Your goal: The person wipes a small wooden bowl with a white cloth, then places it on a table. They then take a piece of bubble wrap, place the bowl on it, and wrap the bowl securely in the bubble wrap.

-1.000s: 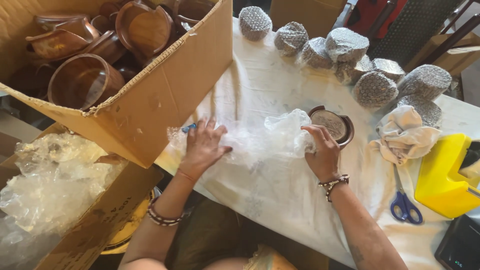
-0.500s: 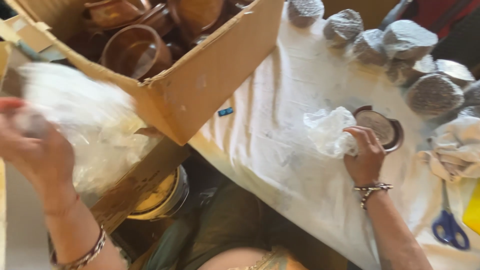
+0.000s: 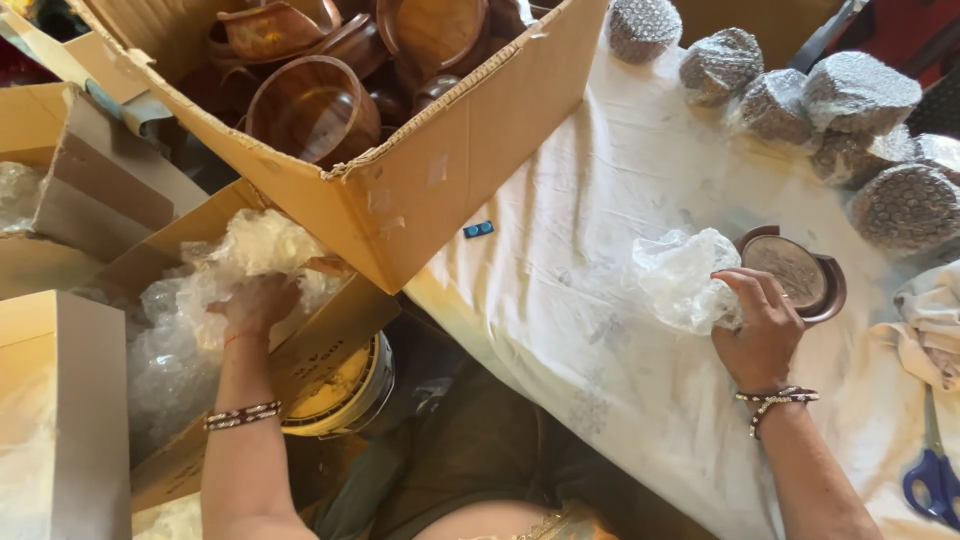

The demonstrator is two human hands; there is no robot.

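My left hand [image 3: 258, 303] reaches down into a low cardboard box [image 3: 330, 335] beside the table, its fingers closed on a wad of clear plastic wrap [image 3: 250, 245] that lies on more plastic. On the white-covered table [image 3: 590, 320], my right hand [image 3: 762, 330] grips a crumpled clear plastic sheet [image 3: 685, 275]. Touching that hand's far side is a round brown wooden dish [image 3: 800, 272], lying flat on the cloth.
A large open carton [image 3: 470, 150] of brown wooden bowls [image 3: 310, 105] overhangs the table's left edge. Several bubble-wrapped bundles [image 3: 850, 95] line the far right. Blue-handled scissors [image 3: 935, 480] and a white cloth [image 3: 935, 310] lie at the right; a round tin [image 3: 345, 390] sits below.
My left hand left the table, swung out to the left with a wad of plastic, and now presses it down into the low box. My right hand stays by the wooden dish.
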